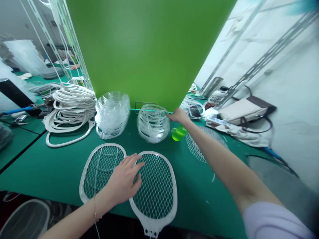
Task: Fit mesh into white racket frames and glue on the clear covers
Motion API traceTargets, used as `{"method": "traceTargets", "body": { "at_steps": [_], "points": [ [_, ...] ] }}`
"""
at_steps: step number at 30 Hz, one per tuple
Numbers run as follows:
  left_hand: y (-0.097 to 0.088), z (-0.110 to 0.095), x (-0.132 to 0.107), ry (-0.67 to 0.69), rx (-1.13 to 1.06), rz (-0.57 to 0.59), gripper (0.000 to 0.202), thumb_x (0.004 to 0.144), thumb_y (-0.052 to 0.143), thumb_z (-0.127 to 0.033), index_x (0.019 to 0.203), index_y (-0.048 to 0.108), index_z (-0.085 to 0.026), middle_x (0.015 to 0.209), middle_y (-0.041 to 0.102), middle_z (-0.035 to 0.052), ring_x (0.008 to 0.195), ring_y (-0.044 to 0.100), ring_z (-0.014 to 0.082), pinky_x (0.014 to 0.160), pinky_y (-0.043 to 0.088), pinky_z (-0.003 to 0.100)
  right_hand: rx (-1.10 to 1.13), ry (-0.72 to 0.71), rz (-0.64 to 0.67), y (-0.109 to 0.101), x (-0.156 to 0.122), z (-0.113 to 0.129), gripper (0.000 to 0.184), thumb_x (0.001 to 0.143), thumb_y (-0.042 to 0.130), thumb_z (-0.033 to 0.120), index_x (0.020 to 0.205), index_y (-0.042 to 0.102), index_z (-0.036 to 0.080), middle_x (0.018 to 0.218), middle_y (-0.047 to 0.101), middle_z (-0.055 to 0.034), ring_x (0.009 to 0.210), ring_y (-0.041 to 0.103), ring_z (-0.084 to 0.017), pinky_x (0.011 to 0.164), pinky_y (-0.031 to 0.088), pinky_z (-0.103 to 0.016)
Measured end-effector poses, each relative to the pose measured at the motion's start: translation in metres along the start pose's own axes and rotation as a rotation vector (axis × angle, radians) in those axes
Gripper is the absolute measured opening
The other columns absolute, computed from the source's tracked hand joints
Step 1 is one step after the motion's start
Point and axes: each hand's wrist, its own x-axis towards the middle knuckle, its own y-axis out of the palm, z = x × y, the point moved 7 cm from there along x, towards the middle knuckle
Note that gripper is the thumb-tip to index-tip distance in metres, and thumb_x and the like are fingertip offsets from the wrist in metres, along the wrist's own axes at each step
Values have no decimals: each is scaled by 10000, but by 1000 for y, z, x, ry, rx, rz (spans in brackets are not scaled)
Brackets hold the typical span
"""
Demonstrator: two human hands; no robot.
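Left hand [122, 179] is flat and open, fingers spread, resting across two rackets on the mat, not clamped on either. Right hand [179, 116] is out at the far side, open, with fingers extended; its fingertips [169, 116] touch the rim of a clear plastic ring stack [152, 123], no visible grip.

Rackets: a white oval plastic racket with diamond wire mesh [156, 189] lies just right of the left hand, and a second white oval mesh racket [101, 171] lies to its left, rims almost touching. Both lie flat on a green cutting mat [50, 166], near its front edge.

Orientation: first racket's long axis runs roughly front to back, handle end toward the person, head away. Second racket's axis leans, far end tipped right; its lower end is hard to make out.

Step, as I read it: rackets laid out and being steadied by hand, with the right hand working at the clear stack. Next move calls for fingers closing around the thin clear rings, gently, since the stack looks light and loose.

Around them: a taller clear ring stack [112, 114], a pile of white looped frames [72, 106], and a translucent green cup [179, 133] just below the right wrist. A large green sheet [144, 43] stands upright behind the stacks.
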Motion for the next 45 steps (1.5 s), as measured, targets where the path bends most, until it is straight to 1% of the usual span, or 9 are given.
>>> {"method": "traceTargets", "body": {
  "at_steps": [10, 17, 20, 24, 27, 30, 35, 41, 45],
  "points": [
    [-13, 1, -2, -38, -25, -84, 417, 933, 452, -159, 1325, 582, -212, 1436, 560, 99, 1399, 460, 324, 1077, 491, 537, -72, 75, -58, -19, -27, 19, 341, 777, 625, 208, 1056, 732, 44, 1092, 698, -286, 1036, 669, -384, 806, 511, -390],
    [-31, 4, -3, -126, -135, -176, 385, 951, 454, -187, 1307, 601, -194, 1428, 567, 106, 1396, 459, 315, 1102, 460, 527, 76, 22, -105, -46, -43, 13, 372, 904, 503, 318, 717, 733, 93, 726, 715, -173, 741, 683, -270, 666, 481, -316],
    [-47, 15, -4, -231, -340, -279, 394, 984, 481, -302, 1359, 565, -213, 1438, 551, 106, 1360, 495, 297, 1079, 480, 490, 163, 19, -161, -58, -68, 9, 437, 937, 440, 341, 676, 712, 120, 642, 687, -107, 636, 641, -203, 609, 453, -277],
    [-60, 42, -3, -419, -876, -420, 457, 991, 505, -479, 1367, 568, -227, 1420, 569, 110, 1254, 588, 276, 1020, 520, 426, 358, -60, -254, -58, -142, 9, 500, 933, 444, 506, 718, 721, 149, 560, 626, -46, 509, 552, -156, 498, 385, -258],
    [-48, 46, 5, -474, -1366, -324, 414, 1005, 497, -456, 1297, 633, -196, 1337, 634, 127, 1058, 697, 238, 919, 576, 384, 527, -153, -203, -37, -206, 13, 591, 886, 443, 674, 705, 721, 185, 449, 512, 2, 387, 427, -132, 411, 296, -268],
    [-34, 37, 10, -495, -1650, -246, 276, 974, 585, -316, 1169, 705, -161, 1169, 696, 114, 760, 715, 156, 735, 625, 327, 479, -208, -245, -22, -250, 12, 576, 904, 439, 658, 665, 696, 202, 466, 531, -9, 413, 459, -143, 447, 330, -281],
    [-18, 22, 13, -502, -1825, -198, 113, 915, 679, -239, 931, 719, -135, 888, 657, 28, 605, 626, 86, 573, 613, 243, 473, -144, -420, -22, -270, -4, 454, 887, 535, 611, 802, 718, 205, 747, 722, -81, 572, 612, -191, 603, 471, -319],
    [-23, 9, 40, -363, -1942, -205, 205, 880, 729, -340, 885, 664, -146, 839, 614, 1, 547, 549, 61, 434, 509, 165, 691, 49, -579, -33, -281, -21, 416, 858, 597, 622, 843, 683, 215, 793, 724, -74, 598, 632, -190, 577, 495, -312],
    [-28, -3, 54, -388, -1934, -287, 250, 837, 777, -323, 809, 606, -144, 788, 557, -29, 499, 468, 32, 377, 402, 135, 535, -22, -665, -41, -288, -17, 391, 874, 593, 580, 830, 716, 211, 763, 717, -83, 580, 615, -186, 620, 495, -332]
  ]
}}
